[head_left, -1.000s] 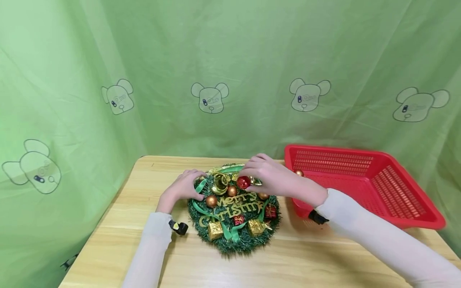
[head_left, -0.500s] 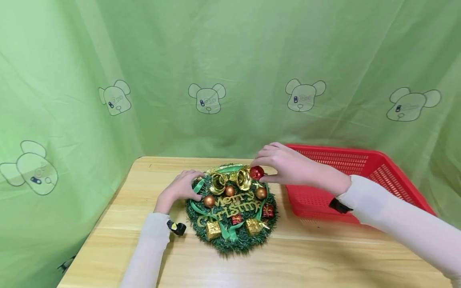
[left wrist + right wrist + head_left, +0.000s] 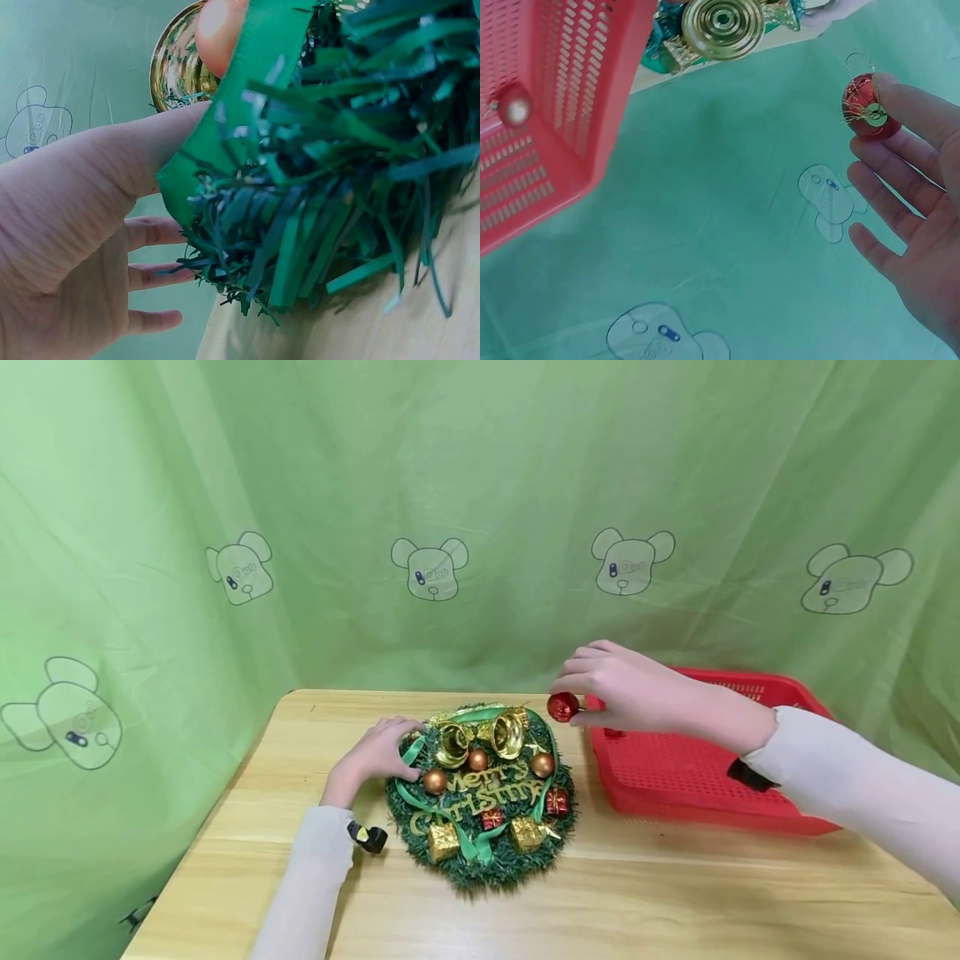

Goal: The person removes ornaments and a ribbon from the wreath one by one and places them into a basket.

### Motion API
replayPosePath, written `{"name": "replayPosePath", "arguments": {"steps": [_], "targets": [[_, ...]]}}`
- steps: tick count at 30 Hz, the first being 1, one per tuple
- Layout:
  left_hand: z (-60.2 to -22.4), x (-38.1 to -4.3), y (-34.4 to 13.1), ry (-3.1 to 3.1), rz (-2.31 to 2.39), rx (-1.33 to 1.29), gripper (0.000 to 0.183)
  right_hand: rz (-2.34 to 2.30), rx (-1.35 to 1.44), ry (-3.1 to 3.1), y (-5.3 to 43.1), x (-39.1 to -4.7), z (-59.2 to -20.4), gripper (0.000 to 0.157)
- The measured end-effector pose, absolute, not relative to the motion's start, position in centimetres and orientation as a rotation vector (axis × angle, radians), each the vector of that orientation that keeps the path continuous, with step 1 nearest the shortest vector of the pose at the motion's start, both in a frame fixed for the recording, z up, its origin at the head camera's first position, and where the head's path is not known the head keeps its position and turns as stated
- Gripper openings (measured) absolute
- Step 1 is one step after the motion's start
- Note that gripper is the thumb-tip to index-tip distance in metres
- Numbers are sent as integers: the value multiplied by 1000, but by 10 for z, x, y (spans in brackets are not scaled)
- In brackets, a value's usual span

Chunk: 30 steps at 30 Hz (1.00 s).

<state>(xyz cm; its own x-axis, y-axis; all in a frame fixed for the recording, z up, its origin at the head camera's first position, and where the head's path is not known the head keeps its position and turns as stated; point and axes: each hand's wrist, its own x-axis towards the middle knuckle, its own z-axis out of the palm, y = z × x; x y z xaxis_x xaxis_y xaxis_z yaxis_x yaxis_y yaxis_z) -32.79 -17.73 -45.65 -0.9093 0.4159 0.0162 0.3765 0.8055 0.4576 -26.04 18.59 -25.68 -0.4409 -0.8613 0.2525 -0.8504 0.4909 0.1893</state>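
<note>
A green Christmas wreath (image 3: 487,868) lies on the wooden table, with gold bells (image 3: 504,733), copper balls, small gift boxes, green ribbon and gold "Merry Christmas" lettering. The left hand (image 3: 377,752) holds its upper left edge; in the left wrist view the thumb (image 3: 142,146) lies against the tinsel by the ribbon, fingertips partly hidden behind it. The right hand (image 3: 630,685) pinches a shiny red bauble (image 3: 562,707) between thumb and fingertips, raised between wreath and basket. The right wrist view shows the bauble's thin gold hanging loop (image 3: 860,64); the other fingers extend loosely.
A red plastic basket (image 3: 675,810) with slotted walls stands on the right of the table (image 3: 315,718), partly covered by the right forearm. A copper ball (image 3: 515,106) sits inside it. Green curtain (image 3: 525,460) with bear-head outlines hangs behind and at the left.
The right hand has carried the red bauble from over the wreath's upper right up and rightwards, off the wreath, uncovering the right bell. The left hand and the wreath have stayed put.
</note>
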Motion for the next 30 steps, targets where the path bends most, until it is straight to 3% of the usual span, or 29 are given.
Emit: {"name": "replayPosePath", "arguments": {"steps": [30], "targets": [[-458, -330, -177, 2900, 706, 621, 87, -53, 1167, -2404, 275, -305, -284, 40]]}}
